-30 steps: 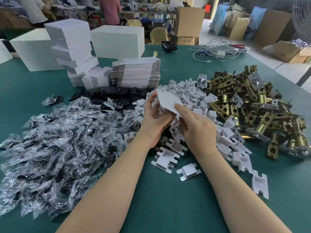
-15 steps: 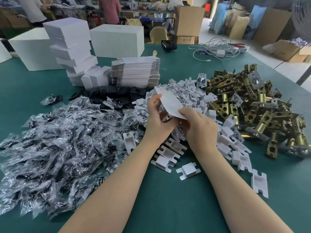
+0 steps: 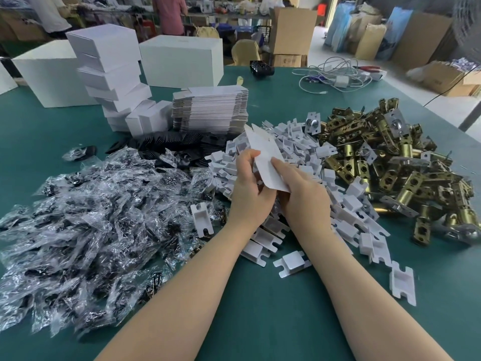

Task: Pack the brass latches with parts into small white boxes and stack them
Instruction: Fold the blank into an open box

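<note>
Both hands hold a flat white box blank [image 3: 265,157] above the middle of the green table [image 3: 273,308]. My left hand [image 3: 250,188] grips its left edge, thumb up along the card. My right hand [image 3: 302,191] pinches its lower right part. A heap of brass latches [image 3: 395,168] lies to the right. White folded card inserts [image 3: 294,142] are piled behind and under the hands. Clear bags of dark parts [image 3: 91,212] spread across the left. A pile of flat box blanks [image 3: 210,110] and a leaning stack of closed small white boxes [image 3: 109,74] stand at the back left.
Two large white cartons [image 3: 182,61] [image 3: 49,76] stand behind the stacks. Black flat pieces [image 3: 166,142] lie in front of the blanks. White cables and a charger [image 3: 338,76] sit at the back right. People stand beyond the table's far edge.
The hands have turned the box blank from lying flatter to standing more on edge and lifted it slightly. The left thumb now lies along its left side.
</note>
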`<state>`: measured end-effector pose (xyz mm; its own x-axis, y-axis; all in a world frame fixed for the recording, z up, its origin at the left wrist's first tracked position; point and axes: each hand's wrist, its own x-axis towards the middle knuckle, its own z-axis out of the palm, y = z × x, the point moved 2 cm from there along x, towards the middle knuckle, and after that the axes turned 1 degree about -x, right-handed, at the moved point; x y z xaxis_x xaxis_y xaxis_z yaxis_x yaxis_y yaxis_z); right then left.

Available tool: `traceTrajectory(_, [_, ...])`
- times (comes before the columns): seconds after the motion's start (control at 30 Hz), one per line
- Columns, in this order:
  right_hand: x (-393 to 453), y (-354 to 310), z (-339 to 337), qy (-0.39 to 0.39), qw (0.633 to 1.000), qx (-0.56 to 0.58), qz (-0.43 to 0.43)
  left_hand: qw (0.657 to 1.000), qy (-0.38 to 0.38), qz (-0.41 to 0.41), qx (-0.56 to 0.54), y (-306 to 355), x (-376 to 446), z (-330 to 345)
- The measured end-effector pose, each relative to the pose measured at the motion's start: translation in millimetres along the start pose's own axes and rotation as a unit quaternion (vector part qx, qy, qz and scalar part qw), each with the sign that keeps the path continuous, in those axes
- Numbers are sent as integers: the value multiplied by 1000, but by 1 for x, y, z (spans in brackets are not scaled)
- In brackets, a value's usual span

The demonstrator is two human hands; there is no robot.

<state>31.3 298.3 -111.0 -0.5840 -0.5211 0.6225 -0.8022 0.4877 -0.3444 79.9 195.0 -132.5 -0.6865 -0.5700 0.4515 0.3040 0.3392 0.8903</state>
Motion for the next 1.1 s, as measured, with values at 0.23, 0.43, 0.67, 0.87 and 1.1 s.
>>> traceTrajectory(0.23, [0,-7,2,19,999,-19,-21,998,69,-10,10,-3,0,-3])
traceTrajectory(0.43, [-1,9,3,36,989,64,125,998,44,6,47,-9,1,-4])
traceTrajectory(0.67, [-3,15,6,-1,974,96,204,999,11,-16,39,-4,6,-1])
traceTrajectory(0.87, [-3,17,2,24,960,185,209,996,-23,-15,89,0,0,0])
traceTrajectory(1.1, [-5,21,-3,67,910,340,228,993,-40,-25,108,6,2,6])
